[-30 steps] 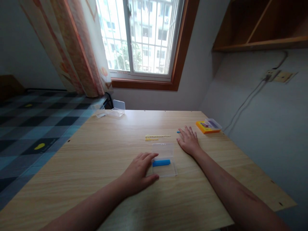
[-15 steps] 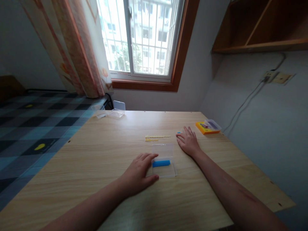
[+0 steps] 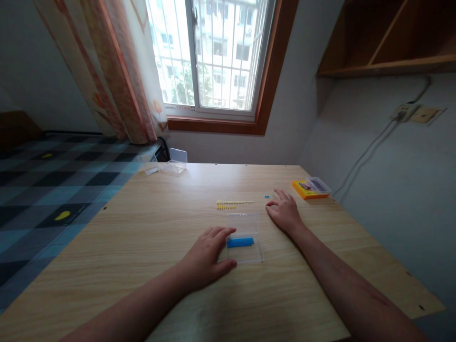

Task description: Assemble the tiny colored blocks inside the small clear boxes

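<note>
A clear plastic box (image 3: 257, 255) lies with its lid folded back on the table, and a bundle of blue sticks (image 3: 240, 242) sits inside. My left hand (image 3: 210, 256) brackets the box's left end, thumb at the front edge and fingers at the hinge side. Palm down on the table, my right hand (image 3: 285, 211) has its fingers loosely apart and nothing visible in them. Just left of its fingertips is a small group of blue pieces (image 3: 267, 196). Beyond the box, small yellow pieces (image 3: 228, 205) form two rows.
An orange-yellow box (image 3: 308, 189) with a clear lid-like tray on it stands at the table's right edge. Two clear containers, one an open box (image 3: 175, 166), sit at the far left corner. A checked bed (image 3: 78, 199) adjoins the wooden table (image 3: 142, 237) on the left.
My right hand has drawn slightly back and right from the small blue pieces, which now show more fully. My left hand stays at the box. The whole view has shifted slightly.
</note>
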